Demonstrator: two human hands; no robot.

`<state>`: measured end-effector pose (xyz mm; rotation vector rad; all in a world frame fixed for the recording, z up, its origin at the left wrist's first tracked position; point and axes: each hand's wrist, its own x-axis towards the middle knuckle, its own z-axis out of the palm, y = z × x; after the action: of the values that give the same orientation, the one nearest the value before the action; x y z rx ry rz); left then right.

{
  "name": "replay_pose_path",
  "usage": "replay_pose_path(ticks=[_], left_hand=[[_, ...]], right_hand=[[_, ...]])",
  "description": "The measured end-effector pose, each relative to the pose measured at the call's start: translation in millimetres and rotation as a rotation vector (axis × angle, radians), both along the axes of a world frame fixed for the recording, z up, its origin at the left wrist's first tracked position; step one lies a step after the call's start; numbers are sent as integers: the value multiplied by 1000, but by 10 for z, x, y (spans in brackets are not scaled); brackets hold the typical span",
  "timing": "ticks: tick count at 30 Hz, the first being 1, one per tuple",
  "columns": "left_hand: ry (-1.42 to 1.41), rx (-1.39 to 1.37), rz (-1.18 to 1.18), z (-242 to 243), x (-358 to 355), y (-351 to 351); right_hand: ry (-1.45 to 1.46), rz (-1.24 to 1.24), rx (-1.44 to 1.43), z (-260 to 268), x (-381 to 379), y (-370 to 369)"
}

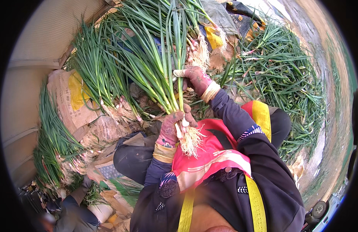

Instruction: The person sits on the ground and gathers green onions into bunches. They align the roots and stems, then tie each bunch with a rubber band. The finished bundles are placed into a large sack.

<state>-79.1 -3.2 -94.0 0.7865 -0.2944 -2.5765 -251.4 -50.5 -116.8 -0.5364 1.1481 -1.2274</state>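
My left hand (169, 127), in a pink patterned glove, grips a small bunch of green garlic (174, 107) just above its white bulbs. The pale roots (192, 142) hang over the red apron (216, 156) on my lap. Farther up the stalks, my right hand (197, 79), gloved in the same way, is closed around one stalk at its leaf bases. Its fingertips are partly hidden by the leaves. Just beyond lies a pile of green garlic (155, 17) with its roots turned toward me.
More garlic bundles lie on woven sacks (60, 98) at left, beside a pale wall (31, 75). Loose leaves form a heap (283, 81) at right. Another person (77, 208) sits at lower left. A vehicle wheel (318, 209) shows at lower right.
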Motion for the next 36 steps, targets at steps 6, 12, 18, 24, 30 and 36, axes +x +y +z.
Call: replay_pose_path(ticks=[6, 12, 18, 24, 30, 36], left_hand=[[620, -299, -114, 536, 751, -7], [1017, -751, -251, 839, 1154, -703], [582, -463, 231, 631, 588, -555], [340, -179, 272, 155, 278, -254], [329, -73, 309, -70, 295, -231], [258, -39, 279, -194, 134, -249]], right_hand=[[-213, -415, -404, 520, -896, -842], [118, -783, -131, 801, -2417, -806], [1204, -345, 1, 68, -2151, -511], [1419, 49, 261, 58, -1695, -624], [1790, -58, -902, 273, -1781, -370], [695, 104, -149, 378, -1065, 37]])
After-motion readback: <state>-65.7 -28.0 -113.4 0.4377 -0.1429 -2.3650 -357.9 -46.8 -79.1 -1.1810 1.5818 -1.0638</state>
